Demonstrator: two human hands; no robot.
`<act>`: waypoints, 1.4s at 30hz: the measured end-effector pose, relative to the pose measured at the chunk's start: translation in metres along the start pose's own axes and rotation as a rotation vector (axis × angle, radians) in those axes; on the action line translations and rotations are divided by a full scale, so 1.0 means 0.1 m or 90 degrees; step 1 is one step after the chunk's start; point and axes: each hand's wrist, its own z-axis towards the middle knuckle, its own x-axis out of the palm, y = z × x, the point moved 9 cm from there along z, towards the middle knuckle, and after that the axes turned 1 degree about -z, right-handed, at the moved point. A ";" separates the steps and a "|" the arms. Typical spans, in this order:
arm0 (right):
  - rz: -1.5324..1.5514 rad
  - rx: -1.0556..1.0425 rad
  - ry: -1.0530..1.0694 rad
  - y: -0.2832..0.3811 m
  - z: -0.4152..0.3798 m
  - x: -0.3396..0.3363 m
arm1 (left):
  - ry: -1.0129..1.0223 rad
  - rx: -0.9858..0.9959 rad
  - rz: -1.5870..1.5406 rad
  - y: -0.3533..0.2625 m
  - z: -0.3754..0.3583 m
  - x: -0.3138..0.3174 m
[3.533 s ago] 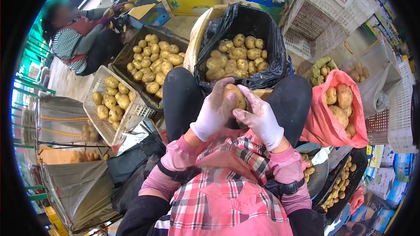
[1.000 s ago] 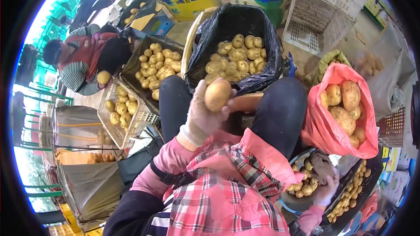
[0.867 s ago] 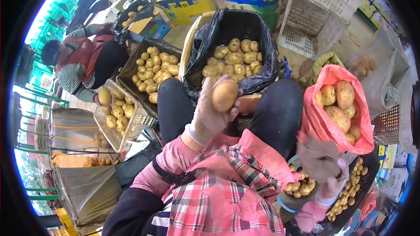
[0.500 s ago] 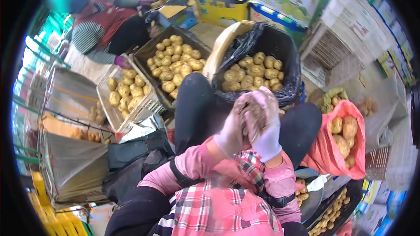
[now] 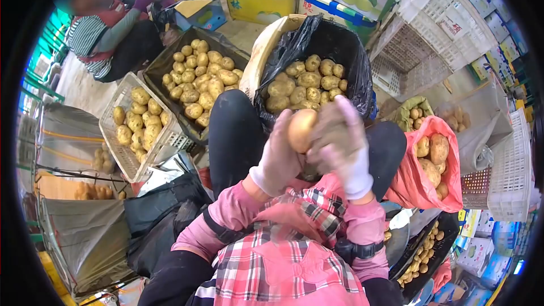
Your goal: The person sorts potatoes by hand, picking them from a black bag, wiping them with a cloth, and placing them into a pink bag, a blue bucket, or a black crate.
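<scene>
A single smooth, light-brown potato [image 5: 301, 130] is in front of my lap, held up by my left hand [image 5: 279, 158]. The gloved left fingers and thumb press around its left side. Against the potato's right side comes my right hand [image 5: 343, 143], also in a dirty pale glove, its fingers smeared by motion. Just beyond both hands, between my knees, stands a carton lined with a black plastic bag [image 5: 354, 73], with potatoes [image 5: 309, 79] lying inside.
To the left are a dark crate of potatoes [image 5: 204, 73] and a white plastic crate [image 5: 170, 150]. A pink bag of large potatoes [image 5: 399, 184] sits by my right knee. A co-worker [image 5: 107, 28] crouches at the back left. White crates [image 5: 453, 8] and yellow cartons [image 5: 260, 0] stand behind.
My hands, clasped together before, have parted, and a potato now shows between them. The co-worker's hand has left the white crate for the dark bag at the back. My view has shifted slightly.
</scene>
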 end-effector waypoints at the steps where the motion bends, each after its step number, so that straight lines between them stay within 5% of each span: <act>1: -0.143 -0.071 0.011 0.04 -0.04 0.10 | -0.037 -0.010 -0.009 0.01 -0.04 0.20; 2: -0.284 -0.144 0.005 0.08 -0.09 0.19 | -0.073 -0.023 -0.017 0.03 -0.08 0.31; 5: -0.303 -0.141 -0.028 -0.03 -0.09 0.18 | -0.073 -0.007 0.126 -0.08 -0.08 0.36; 8: 0.016 0.140 -0.170 -0.38 0.03 -0.07 | 0.102 0.022 0.094 -0.04 -0.07 0.14; 10: 0.184 0.245 -0.161 -0.68 0.02 -0.16 | 0.121 0.251 0.435 -0.23 -0.23 0.16; 12: 0.263 0.198 -0.116 -0.58 0.03 -0.06 | 0.027 0.590 0.901 -0.50 -0.54 0.59; 14: 0.304 0.141 -0.006 -0.37 0.00 0.09 | 0.105 0.611 0.906 -0.47 -0.49 0.50; 17: -0.012 0.085 0.055 -0.22 0.01 0.12 | -0.029 0.324 0.740 -0.37 -0.27 0.06; 21: -0.055 0.171 -0.036 -0.44 -0.01 0.02 | -0.151 -0.103 0.369 -0.01 -0.21 0.08; 24: 0.007 0.265 -0.161 -0.64 -0.04 -0.13 | -0.092 -0.182 0.221 0.01 -0.28 0.20; 28: 0.111 0.245 -0.255 -0.58 0.07 -0.33 | 0.055 -0.169 -0.027 -0.20 -0.28 0.16; 29: 0.110 0.223 -0.267 -0.57 0.10 -0.44 | -0.012 -0.081 -0.012 -0.45 -0.26 0.02; 33: 0.123 0.256 -0.281 -0.33 0.26 -0.69 | 0.087 0.133 -0.203 -1.81 0.06 -0.66; 35: 0.092 0.200 -0.288 -0.24 0.46 -0.81 | -0.043 0.236 -0.175 -2.40 0.22 -1.09; 38: 0.133 0.129 -0.303 -0.14 0.84 -0.99 | -0.015 0.150 -0.072 -2.21 0.53 -0.61; 42: 0.190 0.063 -0.319 -0.23 1.26 -1.25 | -0.095 -0.011 0.408 -1.22 1.23 -0.25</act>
